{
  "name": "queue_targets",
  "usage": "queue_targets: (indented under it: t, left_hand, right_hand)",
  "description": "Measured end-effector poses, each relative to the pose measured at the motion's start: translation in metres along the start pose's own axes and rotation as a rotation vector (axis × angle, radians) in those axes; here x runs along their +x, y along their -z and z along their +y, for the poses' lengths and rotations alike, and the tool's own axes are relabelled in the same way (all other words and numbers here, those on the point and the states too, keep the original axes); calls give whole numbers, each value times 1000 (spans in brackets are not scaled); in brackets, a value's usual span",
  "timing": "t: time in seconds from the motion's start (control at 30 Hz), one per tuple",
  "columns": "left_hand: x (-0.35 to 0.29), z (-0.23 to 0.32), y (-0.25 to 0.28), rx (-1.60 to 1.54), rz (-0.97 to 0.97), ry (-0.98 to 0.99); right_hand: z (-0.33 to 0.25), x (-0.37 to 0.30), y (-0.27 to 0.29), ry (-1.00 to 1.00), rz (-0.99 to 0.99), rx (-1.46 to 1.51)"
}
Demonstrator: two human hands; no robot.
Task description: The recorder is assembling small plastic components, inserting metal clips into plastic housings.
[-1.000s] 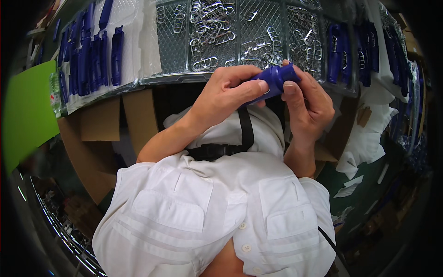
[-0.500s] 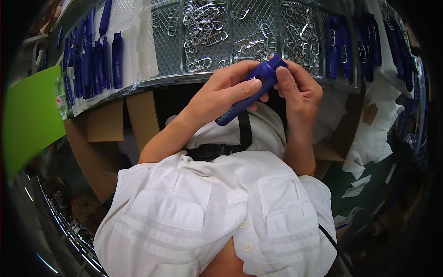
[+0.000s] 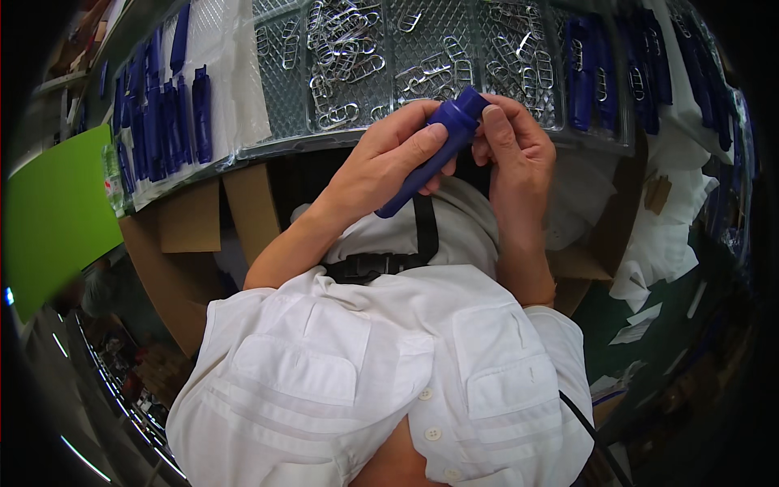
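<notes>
A blue tube (image 3: 434, 158) is gripped by the left hand (image 3: 385, 162), a little above the middle of the frame. The thumb is laid along the top of the tube and the other fingers are wrapped under it. The tube is held at a slant, with its narrow end up toward the right and its other end down toward the left. The right hand (image 3: 519, 150) is held by the narrow end, with its fingers bent and its thumb close to that end. Whether the tube is pinched by the right fingers too cannot be told.

The step in hand seems to be small work, or a check, at the narrow end, while the tube is kept steady by the left hand. For the next move, a firm left grip and soft right fingertips seem to be needed, so that the tube is not tipped or dropped.

Just past the hands, shiny metal clips (image 3: 345, 53) are spread in a clear tray (image 3: 418, 49) at the top of the frame. Many blue pieces (image 3: 154, 118) are lined up at the upper left, near a white sheet (image 3: 243, 73). More blue parts (image 3: 578, 77) are seen at the upper right. A green board (image 3: 61, 215) is seen at the far left.
</notes>
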State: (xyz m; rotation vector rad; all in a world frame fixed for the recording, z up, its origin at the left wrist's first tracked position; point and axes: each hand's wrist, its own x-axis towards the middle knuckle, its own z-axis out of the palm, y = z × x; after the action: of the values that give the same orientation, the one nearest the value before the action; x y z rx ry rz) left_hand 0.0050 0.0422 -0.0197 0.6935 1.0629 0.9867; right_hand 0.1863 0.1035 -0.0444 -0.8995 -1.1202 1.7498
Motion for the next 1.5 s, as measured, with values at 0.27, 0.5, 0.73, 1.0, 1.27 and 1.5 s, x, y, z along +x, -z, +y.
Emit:
queue_targets:
  t: [0.27,0.5,0.73,1.0,1.27,1.5]
  left_hand:
    - [-12,18,-17,463,157,-360]
    - [-16,41,-38,953,95,-682]
    - [-12,61,-47,1179,86,-662]
    - [-36,51,8,-68,67,-173]
    - [-53,8,63,-391,201,-102]
    - [-45,22,54,-421,109,-106]
  right_hand:
    - [-31,-26,-27,-190,34,726]
    - [-38,-24,-28,-318,-72,923]
    - [-40,-16,-23,-350,-74,876]
    - [-112,28,72,-266,20,533]
    - [-237,222,217,484,666,-770]
    - [-246,297,303,394,681,-1871]
